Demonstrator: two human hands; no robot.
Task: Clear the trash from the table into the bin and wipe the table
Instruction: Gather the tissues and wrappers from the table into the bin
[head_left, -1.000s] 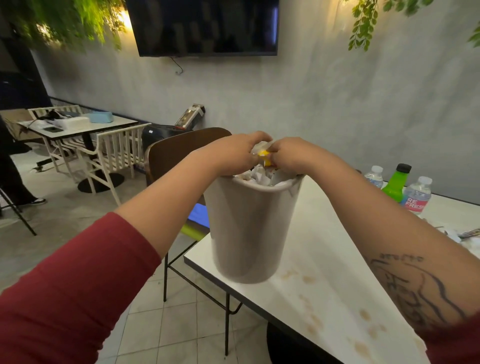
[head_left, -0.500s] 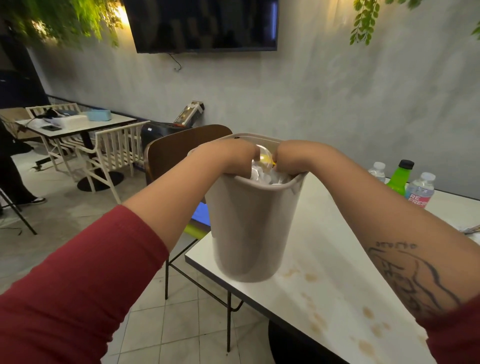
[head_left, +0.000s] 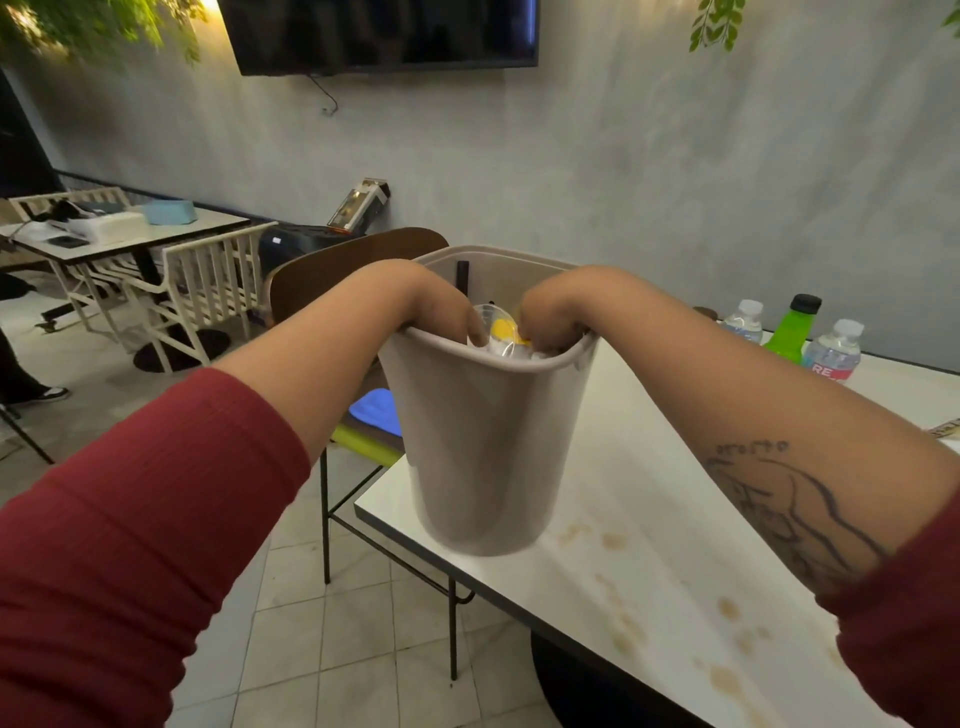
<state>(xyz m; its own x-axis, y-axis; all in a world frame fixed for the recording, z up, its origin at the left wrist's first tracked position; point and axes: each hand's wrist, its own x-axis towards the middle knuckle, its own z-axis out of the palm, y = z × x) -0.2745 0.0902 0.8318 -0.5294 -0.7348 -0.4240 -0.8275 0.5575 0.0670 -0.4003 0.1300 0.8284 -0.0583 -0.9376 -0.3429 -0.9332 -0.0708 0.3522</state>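
Beige bin (head_left: 488, 441) at corner of white surface (head_left: 649, 519), trash (head_left: 501, 332) packed below rim, left hand (head_left: 431, 301) and right hand (head_left: 556, 312) plunged inside, fingers hidden, grip unreadable, brown stains (head_left: 727, 608) alongside, bottles (head_left: 792, 327) beyond.

Grey wall (head_left: 675, 182), mounted TV (head_left: 384, 31) (screen dark), tiled floor (head_left: 311, 623).

matt beige plastic bin (head_left: 488, 441) – glossy white table (head_left: 649, 530), stained – clear plastic cup (head_left: 491, 317)
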